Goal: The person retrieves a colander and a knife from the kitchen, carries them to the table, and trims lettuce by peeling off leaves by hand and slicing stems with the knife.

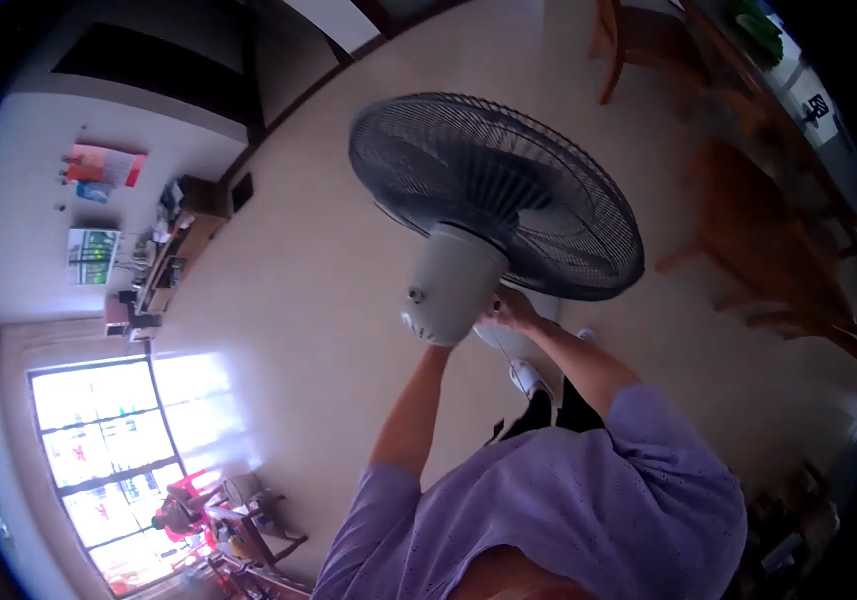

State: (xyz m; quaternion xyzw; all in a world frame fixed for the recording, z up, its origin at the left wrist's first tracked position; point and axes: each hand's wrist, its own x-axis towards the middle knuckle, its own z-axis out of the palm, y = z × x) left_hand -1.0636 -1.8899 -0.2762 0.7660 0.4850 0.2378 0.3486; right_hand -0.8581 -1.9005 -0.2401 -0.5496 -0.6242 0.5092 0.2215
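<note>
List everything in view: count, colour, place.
Fan: 1, dark and grey, centre
Floor: 1, beige, middle
Chairs: at least 2, brown, right side
Window: 1, bright, dark bars, lower left
Cabinet: 1, brown, left side
Poster: 1, red and white, upper left
Picture or screen: 1, mostly green, left side
Clutter: count unclear, partly pink, by window
Object: 1, green, upper right, unclear
Shoes: 2, white, right of centre
Top: 1, purple, bottom centre
Left hand: 1, hidden behind fan; forearm bare
Right hand: 1, bare, at fan

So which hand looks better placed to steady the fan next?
Probably the right: the right hand shows beside the motor cover of the fan. The left hand is hidden behind that cover, so its hold can't be judged.
</note>
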